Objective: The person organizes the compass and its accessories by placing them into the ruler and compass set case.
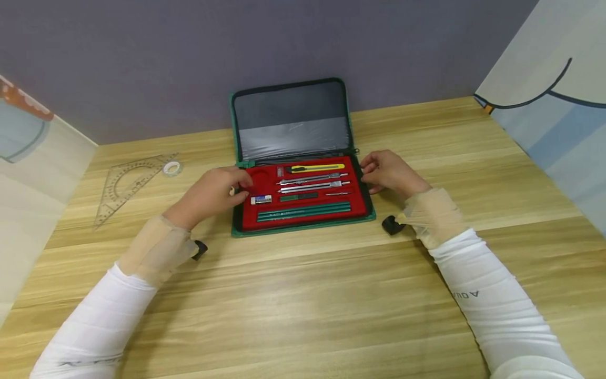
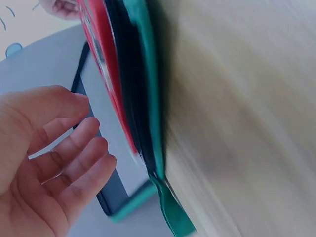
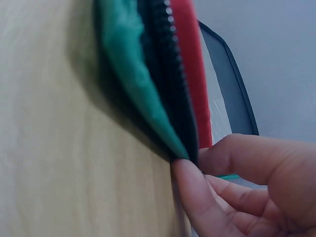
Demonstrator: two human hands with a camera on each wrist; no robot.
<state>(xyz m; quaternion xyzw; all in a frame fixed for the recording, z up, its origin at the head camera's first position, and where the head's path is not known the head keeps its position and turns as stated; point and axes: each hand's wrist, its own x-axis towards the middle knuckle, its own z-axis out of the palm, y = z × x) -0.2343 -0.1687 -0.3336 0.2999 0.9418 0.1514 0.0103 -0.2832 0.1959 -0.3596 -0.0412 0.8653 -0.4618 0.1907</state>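
Observation:
A green zip case lies open on the table, its dark lid raised at the back. Its red tray holds a yellow utility knife, two metal compasses, an eraser and green pencils. My right hand pinches the case's right edge between thumb and forefinger, clearest in the right wrist view. Beside the left edge, my left hand has loosely curved fingers with nothing between them. In the left wrist view, those fingers overlap the lid behind them.
Left of the case, a clear plastic set square with a protractor arc lies on the wooden table. A small roll of tape sits by its upper corner. A grey-purple wall stands behind the case.

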